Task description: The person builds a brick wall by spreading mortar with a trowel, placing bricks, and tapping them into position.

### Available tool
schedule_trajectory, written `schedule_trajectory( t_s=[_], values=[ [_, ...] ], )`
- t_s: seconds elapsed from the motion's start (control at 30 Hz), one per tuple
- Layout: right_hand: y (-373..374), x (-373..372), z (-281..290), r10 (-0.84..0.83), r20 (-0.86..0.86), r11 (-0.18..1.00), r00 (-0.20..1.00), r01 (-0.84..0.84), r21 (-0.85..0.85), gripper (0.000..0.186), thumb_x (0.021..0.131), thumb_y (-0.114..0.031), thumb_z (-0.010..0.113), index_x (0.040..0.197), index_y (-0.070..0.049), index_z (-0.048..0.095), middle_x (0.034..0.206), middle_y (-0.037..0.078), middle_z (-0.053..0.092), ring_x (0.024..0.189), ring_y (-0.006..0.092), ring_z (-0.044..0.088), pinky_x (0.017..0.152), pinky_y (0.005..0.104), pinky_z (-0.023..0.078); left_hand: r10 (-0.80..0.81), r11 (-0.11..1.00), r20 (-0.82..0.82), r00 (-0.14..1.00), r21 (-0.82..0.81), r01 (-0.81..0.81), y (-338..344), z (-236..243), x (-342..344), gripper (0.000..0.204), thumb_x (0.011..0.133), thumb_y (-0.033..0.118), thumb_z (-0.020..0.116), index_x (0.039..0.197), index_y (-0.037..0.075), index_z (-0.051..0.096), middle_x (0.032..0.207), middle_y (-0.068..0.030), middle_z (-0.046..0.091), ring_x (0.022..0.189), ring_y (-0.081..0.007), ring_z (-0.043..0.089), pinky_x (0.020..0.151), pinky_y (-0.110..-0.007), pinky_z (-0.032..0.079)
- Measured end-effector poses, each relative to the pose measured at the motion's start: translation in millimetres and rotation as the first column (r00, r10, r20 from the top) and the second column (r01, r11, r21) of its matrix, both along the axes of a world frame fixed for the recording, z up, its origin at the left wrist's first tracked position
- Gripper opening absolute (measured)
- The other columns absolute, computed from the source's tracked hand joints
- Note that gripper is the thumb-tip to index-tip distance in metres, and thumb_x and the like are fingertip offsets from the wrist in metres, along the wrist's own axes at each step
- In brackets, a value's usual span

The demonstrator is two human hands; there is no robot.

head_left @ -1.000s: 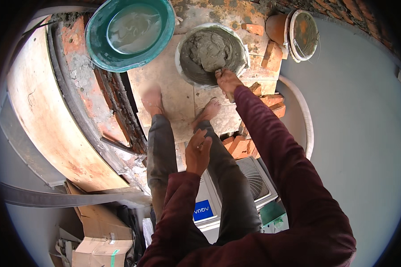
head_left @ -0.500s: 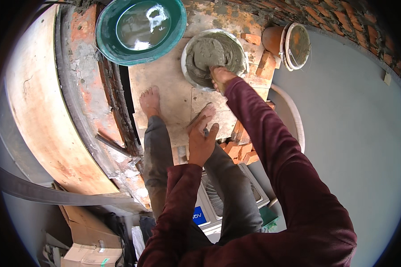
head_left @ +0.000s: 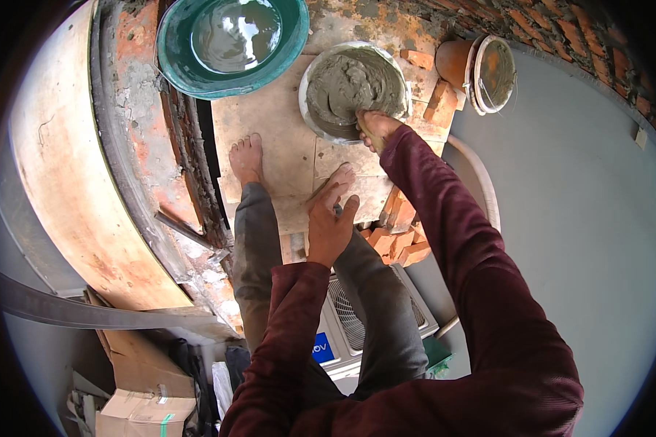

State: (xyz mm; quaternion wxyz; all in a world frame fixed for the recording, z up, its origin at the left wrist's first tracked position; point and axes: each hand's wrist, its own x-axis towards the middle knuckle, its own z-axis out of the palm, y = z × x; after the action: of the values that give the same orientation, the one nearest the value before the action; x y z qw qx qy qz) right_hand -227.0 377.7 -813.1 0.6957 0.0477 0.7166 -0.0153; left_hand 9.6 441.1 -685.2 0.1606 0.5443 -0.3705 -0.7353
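Note:
My right hand [head_left: 383, 125] is closed around the pale wooden handle of a trowel [head_left: 370, 137] at the near right rim of a white bucket [head_left: 307, 115]. Wet grey mortar [head_left: 353, 76] fills much of the bucket, and the trowel's blade is sunk in it, out of sight. Nearer to me, my left hand [head_left: 331, 233] rests on my right knee. Its thumb stands apart from the fingers and it holds nothing.
A green basin [head_left: 175, 69] of water stands at the far left. Stacked, mortar-stained buckets [head_left: 455, 64] lie tipped at the far right, near loose bricks [head_left: 439, 103]. An outdoor air-conditioner unit [head_left: 346, 320] is below my legs. A board [head_left: 73, 160] leans along the left.
The mortar-coated trowel blade, visible on top before, has sunk into the mortar. My right hand has shifted slightly right, its handle grip now showing more. My left hand stays on the knee.

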Motion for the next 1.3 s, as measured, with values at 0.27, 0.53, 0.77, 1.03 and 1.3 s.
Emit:
schedule_trajectory(
  t_s=[0.27, 0.53, 0.77, 1.03, 1.3],
  values=[
    [-23.3, -2.9, 56.1, 0.925, -0.371, -0.194, -0.081, -0.941, -0.278, 0.040, 0.102, -0.026, 0.032, 0.125, 0.001, 0.052, 0.108, 0.022, 0.059, 0.094, 0.0332, 0.062, 0.083, 0.0421, 0.053, 0.032, 0.999, 0.035, 0.999, 0.042, -0.033, 11.2, 2.0, -10.8, 0.039, 0.090, 0.019, 0.062, 0.120, -0.006, 0.059, 0.111, -0.0167, 0.065, 0.105, -0.0225, 0.063, 0.086, -0.031, 0.048],
    [-42.9, 2.8, 81.6, 0.932, -0.088, -0.355, -0.351, -0.935, -0.024, 0.041, 0.097, -0.019, 0.035, 0.125, 0.002, 0.055, 0.128, 0.024, 0.055, 0.118, 0.0393, 0.055, 0.098, 0.0466, 0.046, -0.019, 0.998, 0.046, 0.999, 0.053, 0.017, -1.0, 0.0, -4.2, 0.042, 0.090, 0.022, 0.063, 0.121, -0.006, 0.059, 0.107, -0.0175, 0.067, 0.102, -0.0212, 0.064, 0.084, -0.030, 0.048],
    [0.5, -34.9, 33.6, 0.920, -0.365, 0.182, 0.139, -0.979, 0.086, 0.040, 0.088, -0.018, 0.044, 0.117, 0.005, 0.059, 0.125, 0.027, 0.057, 0.118, 0.0364, 0.056, 0.102, 0.0414, 0.043, -0.078, 0.987, 0.064, 0.995, 0.142, 0.069, 4.6, 2.9, -9.3, 0.031, 0.084, 0.014, 0.065, 0.110, -0.003, 0.064, 0.122, -0.0193, 0.061, 0.111, -0.0284, 0.060, 0.089, -0.034, 0.049],
    [25.9, 7.2, 9.2, 0.688, -0.484, 0.527, 0.540, -0.831, -0.179, 0.042, 0.086, -0.029, 0.058, 0.109, 0.006, 0.060, 0.108, 0.029, 0.062, 0.105, 0.0419, 0.059, 0.092, 0.0424, 0.048, -0.114, 0.985, 0.067, 0.991, 0.135, 0.104, 9.9, -0.6, -4.5, 0.028, 0.085, 0.016, 0.063, 0.106, -0.002, 0.065, 0.120, -0.0208, 0.061, 0.104, -0.0324, 0.063, 0.091, -0.036, 0.048],
    [53.2, 23.3, 10.4, 0.370, -0.419, 0.718, 0.829, -0.542, -0.437, 0.039, 0.077, -0.022, 0.070, 0.107, 0.000, 0.060, 0.096, 0.022, 0.064, 0.091, 0.0345, 0.062, 0.081, 0.0382, 0.049, -0.305, 0.952, 0.151, 0.940, 0.067, 0.298, 17.9, -11.0, 8.1, 0.031, 0.082, 0.007, 0.056, 0.110, -0.002, 0.066, 0.122, -0.0199, 0.063, 0.109, -0.0274, 0.064, 0.088, -0.032, 0.049]
  ],
)
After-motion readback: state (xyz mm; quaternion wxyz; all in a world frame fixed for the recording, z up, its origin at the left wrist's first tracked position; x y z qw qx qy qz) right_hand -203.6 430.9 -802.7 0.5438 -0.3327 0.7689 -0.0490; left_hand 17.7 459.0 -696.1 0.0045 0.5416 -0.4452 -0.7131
